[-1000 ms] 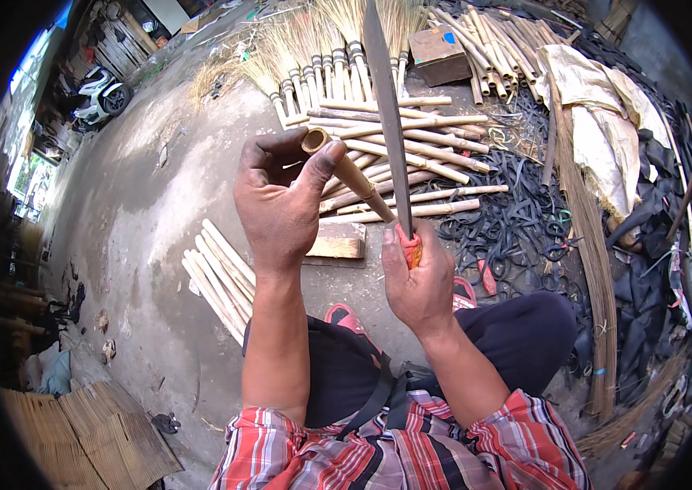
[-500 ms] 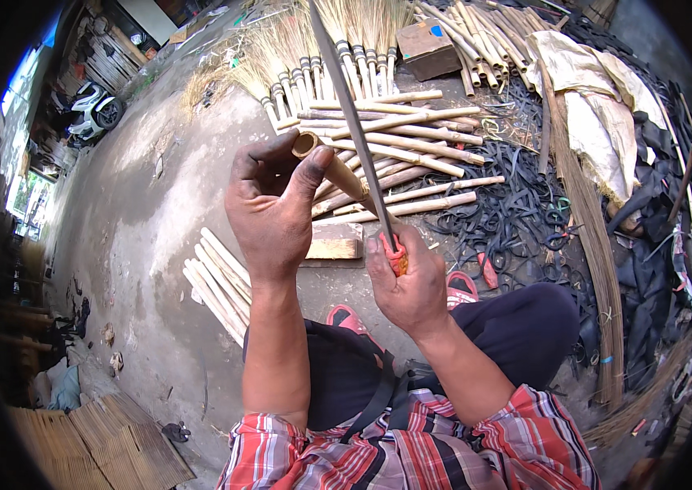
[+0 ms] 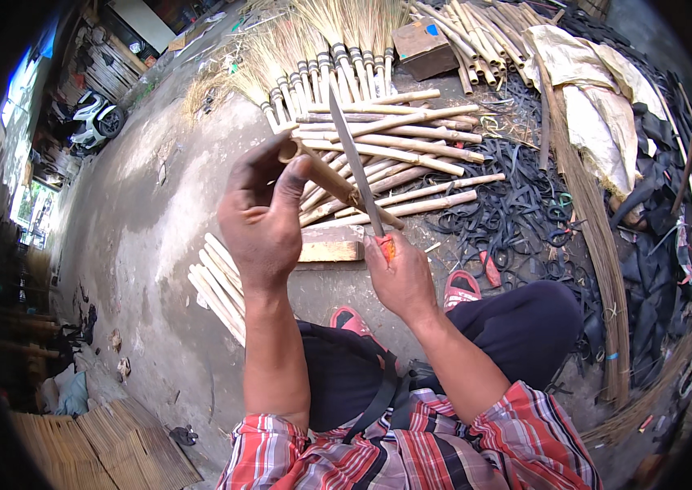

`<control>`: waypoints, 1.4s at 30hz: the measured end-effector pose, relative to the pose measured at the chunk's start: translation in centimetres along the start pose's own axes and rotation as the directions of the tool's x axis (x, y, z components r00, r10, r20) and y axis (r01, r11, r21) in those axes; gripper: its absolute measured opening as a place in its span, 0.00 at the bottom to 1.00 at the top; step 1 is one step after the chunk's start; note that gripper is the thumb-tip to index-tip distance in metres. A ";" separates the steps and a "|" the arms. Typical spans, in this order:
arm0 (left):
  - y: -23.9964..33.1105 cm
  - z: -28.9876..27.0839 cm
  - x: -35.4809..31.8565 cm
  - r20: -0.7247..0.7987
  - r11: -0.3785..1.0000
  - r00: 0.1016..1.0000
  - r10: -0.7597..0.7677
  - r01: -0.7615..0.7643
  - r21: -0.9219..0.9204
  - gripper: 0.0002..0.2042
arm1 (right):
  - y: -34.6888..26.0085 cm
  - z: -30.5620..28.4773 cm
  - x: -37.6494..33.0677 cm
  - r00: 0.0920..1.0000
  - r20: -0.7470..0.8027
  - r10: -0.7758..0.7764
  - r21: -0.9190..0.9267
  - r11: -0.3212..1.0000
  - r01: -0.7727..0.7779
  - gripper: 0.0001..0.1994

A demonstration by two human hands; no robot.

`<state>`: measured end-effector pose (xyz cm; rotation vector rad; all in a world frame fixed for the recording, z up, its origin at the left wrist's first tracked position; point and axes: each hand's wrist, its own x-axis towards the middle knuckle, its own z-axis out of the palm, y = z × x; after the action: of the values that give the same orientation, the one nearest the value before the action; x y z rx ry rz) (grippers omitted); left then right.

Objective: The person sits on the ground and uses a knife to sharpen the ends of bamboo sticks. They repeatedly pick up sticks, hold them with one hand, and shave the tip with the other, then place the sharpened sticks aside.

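My left hand (image 3: 260,224) is closed round the near end of a short bamboo stick (image 3: 329,178), its hollow mouth between thumb and fingers. The stick slants away, down to the right. In my right hand (image 3: 407,282) is a long knife, gripped by its red-orange handle (image 3: 387,247). Its dark, narrow blade (image 3: 352,155) points up and away and crosses the stick near a rough node; whether the edge touches the bamboo I cannot tell. Beneath both hands a wooden block (image 3: 331,250) rests on the ground.
Ahead lies a heap of bamboo sticks (image 3: 419,151), with several brooms (image 3: 313,77) behind it and a brown box (image 3: 425,53). Black strips (image 3: 517,200), a pale sack (image 3: 599,126) and a thin-stick bundle (image 3: 599,302) cover the right. More cut sticks (image 3: 219,286) lie left.
The knife has swung lower, its blade now shorter in view and farther along the stick. My left hand has shifted slightly left, tilting the stick so more of its length shows.
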<state>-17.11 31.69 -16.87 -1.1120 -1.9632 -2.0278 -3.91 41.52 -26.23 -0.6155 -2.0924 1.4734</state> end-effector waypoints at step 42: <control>-0.4 1.5 0.4 -0.227 0.873 0.962 -0.148 0.020 -0.487 0.24 | 2.8 3.6 -0.2 0.999 0.032 0.007 0.139 0.990 -0.012 0.13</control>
<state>-16.97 33.30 -17.15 -0.7758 -1.4408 -2.6450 -5.84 39.70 -29.94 -0.5528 -1.9912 1.6285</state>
